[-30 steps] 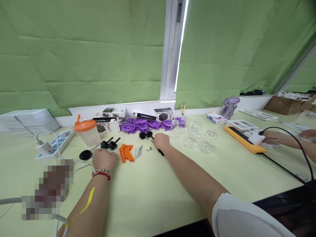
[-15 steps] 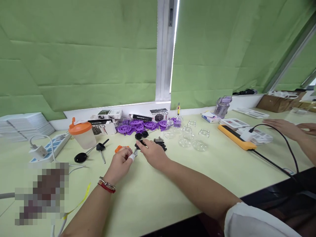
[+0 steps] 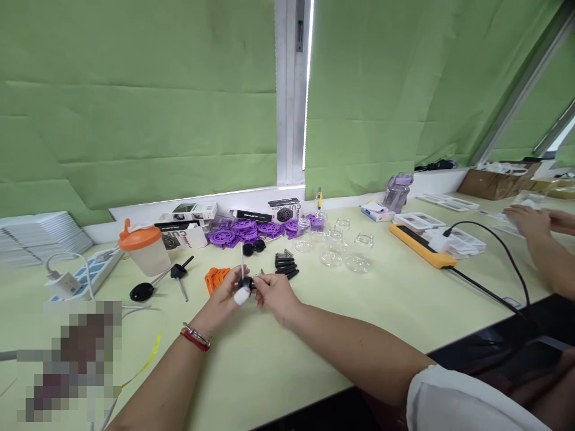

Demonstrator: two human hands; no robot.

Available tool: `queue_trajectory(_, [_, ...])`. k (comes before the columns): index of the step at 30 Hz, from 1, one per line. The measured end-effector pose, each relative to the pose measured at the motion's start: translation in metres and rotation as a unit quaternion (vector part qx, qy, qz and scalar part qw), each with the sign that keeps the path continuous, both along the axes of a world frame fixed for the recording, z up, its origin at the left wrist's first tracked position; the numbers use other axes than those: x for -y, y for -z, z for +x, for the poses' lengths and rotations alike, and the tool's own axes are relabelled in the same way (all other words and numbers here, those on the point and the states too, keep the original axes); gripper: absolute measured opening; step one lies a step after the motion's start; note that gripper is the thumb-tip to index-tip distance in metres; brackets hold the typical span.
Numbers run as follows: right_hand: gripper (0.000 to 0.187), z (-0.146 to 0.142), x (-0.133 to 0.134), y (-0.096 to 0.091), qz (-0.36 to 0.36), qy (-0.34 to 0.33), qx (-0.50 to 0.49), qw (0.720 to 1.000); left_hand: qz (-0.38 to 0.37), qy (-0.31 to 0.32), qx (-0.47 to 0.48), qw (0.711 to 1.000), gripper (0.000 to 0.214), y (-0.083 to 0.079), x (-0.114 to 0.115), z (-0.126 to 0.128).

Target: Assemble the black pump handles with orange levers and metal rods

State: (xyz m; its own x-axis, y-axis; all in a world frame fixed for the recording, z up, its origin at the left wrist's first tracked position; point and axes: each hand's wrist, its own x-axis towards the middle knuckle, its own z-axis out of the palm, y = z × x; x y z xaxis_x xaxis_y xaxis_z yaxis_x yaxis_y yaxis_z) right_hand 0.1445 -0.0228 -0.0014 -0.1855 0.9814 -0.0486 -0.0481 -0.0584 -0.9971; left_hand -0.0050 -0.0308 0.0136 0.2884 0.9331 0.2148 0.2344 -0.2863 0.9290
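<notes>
My left hand (image 3: 227, 297) and my right hand (image 3: 274, 293) meet over the pale green table (image 3: 314, 335). Between their pinched fingers sits a small black part with a thin metal rod (image 3: 243, 266) standing upright out of it. My left thumb has white tape on its tip. Just behind my left hand lie orange plastic pieces (image 3: 215, 278). A row of black pins (image 3: 286, 265) lies beyond my right hand, with purple wheels (image 3: 251, 229) farther back.
An orange-lidded cup (image 3: 144, 248), a black knob on a rod (image 3: 148, 288), boxes (image 3: 188, 222) and small glass jars (image 3: 341, 248) stand behind. A power strip (image 3: 85, 272) is at the left. Another person's hands (image 3: 534, 221) work at the right beside a yellow device (image 3: 422, 248) with a black cable.
My hands came together and nearer to me. My left hand left the black knobs and now the black part with its rod is lifted between both hands. The view shifted right.
</notes>
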Motion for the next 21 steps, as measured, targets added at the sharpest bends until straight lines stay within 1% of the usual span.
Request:
queue_trajectory(1, [0.027,0.000,0.002,0.001,0.010,-0.030,0.004,0.999,-0.022,0.002,-0.018,1.000,0.056,0.000,0.001,0.002])
queue_trajectory(2, [0.027,0.002,0.002,0.000,0.031,-0.066,0.028,0.997,-0.040,0.002,-0.028,0.999,0.055,-0.001,0.002,0.003])
queue_trajectory(4, [0.027,0.010,-0.005,-0.004,0.102,-0.108,0.126,0.981,-0.054,-0.014,-0.041,0.998,0.047,-0.003,0.002,0.004])
queue_trajectory(5, [0.026,0.016,-0.011,-0.007,0.155,-0.089,0.197,0.964,-0.049,-0.030,-0.047,0.997,0.044,-0.004,0.002,0.003])
queue_trajectory(6, [0.024,0.023,-0.018,-0.010,0.212,-0.028,0.265,0.940,-0.037,-0.051,-0.054,0.997,0.041,-0.006,0.002,0.001])
queue_trajectory(7, [0.023,0.029,-0.027,-0.013,0.259,0.032,0.327,0.908,-0.024,-0.074,-0.063,0.995,0.037,-0.007,0.001,-0.001])
queue_trajectory(8, [0.024,0.034,-0.035,-0.014,0.285,0.064,0.386,0.875,-0.018,-0.090,-0.069,0.993,0.034,-0.008,0.001,-0.003])
queue_trajectory(9, [0.024,0.038,-0.043,-0.015,0.289,0.071,0.438,0.848,-0.020,-0.096,-0.072,0.993,0.031,-0.008,0.001,-0.005])
queue_trajectory(11, [0.024,0.041,-0.055,-0.014,0.299,0.044,0.511,0.805,-0.043,-0.079,-0.078,0.993,0.026,-0.008,0.001,-0.009])
queue_trajectory(14, [0.021,0.036,-0.062,-0.007,0.313,-0.001,0.569,0.761,-0.085,-0.039,-0.116,0.989,0.024,-0.007,0.002,-0.010])
queue_trajectory(17, [0.025,0.026,-0.063,-0.001,0.307,0.014,0.604,0.735,-0.081,-0.039,-0.173,0.981,0.027,-0.007,0.002,-0.010])
queue_trajectory(21, [0.027,0.020,-0.064,0.002,0.287,0.024,0.633,0.718,-0.079,-0.043,-0.194,0.977,0.029,-0.006,0.000,-0.011])
